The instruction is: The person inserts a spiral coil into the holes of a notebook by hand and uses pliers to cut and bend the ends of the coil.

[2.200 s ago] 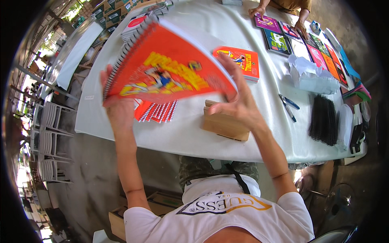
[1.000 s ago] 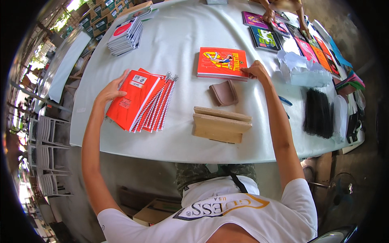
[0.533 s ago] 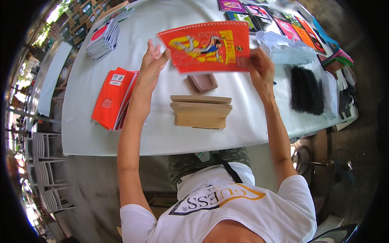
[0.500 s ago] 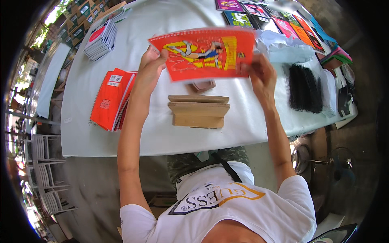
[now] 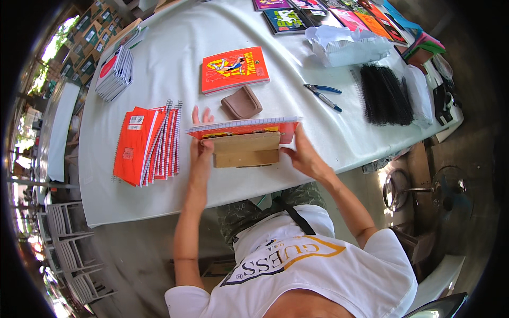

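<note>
A red notebook [image 5: 289, 132] stands on its edge, its white page edges and coil holes facing up, at a brown wooden stand [image 5: 246, 158]. My left hand [image 5: 200, 153] holds its left end, thumb on the near face and fingers stretched past the far side. My right hand [image 5: 306, 156] grips the right end. Whether the notebook sits in the stand's slot or just behind its board is hidden. Beyond it lie a curved brown block [image 5: 242, 103] and another red notebook [image 5: 235, 69], flat with its illustrated cover up.
Red spiral notebooks [image 5: 132, 146] lie fanned at the left, with a stack of white booklets [image 5: 114, 74] behind. To the right are blue-handled pliers [image 5: 322, 96], black binding coils [image 5: 386, 95] and crumpled white plastic [image 5: 344, 47]. Colourful notebooks [image 5: 289, 20] line the far right.
My hands have brought the red notebook down and nearer, turning it from cover-facing to upright at the stand. The pliers and the flat red notebook behind have come into sight.
</note>
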Tool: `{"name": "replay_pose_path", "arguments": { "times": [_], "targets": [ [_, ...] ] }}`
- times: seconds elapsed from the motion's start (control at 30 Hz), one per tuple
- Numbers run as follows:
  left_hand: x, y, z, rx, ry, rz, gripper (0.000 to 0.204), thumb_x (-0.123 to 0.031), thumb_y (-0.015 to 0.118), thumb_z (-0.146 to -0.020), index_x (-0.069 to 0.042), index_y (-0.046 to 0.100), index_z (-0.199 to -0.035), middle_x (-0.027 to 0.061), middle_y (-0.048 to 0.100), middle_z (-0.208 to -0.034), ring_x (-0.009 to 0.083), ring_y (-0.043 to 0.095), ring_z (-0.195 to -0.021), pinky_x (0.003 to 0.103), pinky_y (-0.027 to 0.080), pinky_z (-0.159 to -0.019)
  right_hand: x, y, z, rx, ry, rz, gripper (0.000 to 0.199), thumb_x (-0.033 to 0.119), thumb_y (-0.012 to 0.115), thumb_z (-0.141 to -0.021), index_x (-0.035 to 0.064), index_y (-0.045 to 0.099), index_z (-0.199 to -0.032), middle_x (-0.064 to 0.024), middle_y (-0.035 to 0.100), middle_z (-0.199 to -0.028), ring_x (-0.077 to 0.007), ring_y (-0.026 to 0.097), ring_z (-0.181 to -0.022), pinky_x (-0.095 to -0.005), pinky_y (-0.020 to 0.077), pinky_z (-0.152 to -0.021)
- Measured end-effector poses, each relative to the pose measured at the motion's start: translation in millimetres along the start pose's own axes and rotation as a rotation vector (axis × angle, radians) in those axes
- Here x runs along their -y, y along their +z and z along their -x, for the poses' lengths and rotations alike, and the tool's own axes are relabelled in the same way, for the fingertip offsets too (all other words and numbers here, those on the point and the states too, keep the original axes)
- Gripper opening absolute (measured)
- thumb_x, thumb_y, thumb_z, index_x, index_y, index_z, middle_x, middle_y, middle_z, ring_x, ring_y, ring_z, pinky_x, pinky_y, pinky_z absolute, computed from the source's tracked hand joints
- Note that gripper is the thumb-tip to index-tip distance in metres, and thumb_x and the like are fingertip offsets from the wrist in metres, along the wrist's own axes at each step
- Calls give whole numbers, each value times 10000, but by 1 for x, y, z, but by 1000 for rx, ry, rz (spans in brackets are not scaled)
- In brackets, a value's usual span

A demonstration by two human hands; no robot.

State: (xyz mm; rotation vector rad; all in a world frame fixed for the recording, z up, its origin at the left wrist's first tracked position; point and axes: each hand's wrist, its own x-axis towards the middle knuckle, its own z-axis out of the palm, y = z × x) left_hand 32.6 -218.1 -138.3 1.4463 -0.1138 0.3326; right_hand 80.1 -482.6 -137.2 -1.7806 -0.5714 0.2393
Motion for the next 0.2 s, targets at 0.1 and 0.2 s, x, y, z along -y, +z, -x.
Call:
{"name": "replay_pose_path", "arguments": {
  "times": [0.1,0.2],
  "targets": [
    [24,5,12,-68,-32,18,1305,-683,767,-648,-90,61,-1571,134,225,-1597,266,217,-1471,424,209,-1182,-15,-17,-3,70,-92,181,698,-109,667,-800,14,364,-1417,-186,473,-1395,-341,413,-1348,-389,332,-1120],
    [48,-24,13,-82,101,-74,1310,-697,761,-649,-108,44,-1573,113,111,-1621,306,180,-1475,470,180,-1187,-23,-61,-17,152,-115,405,691,-96,672,-805,44,379,-1414,-167,476,-1401,-325,414,-1356,-390,345,-1117]
  ]
}}
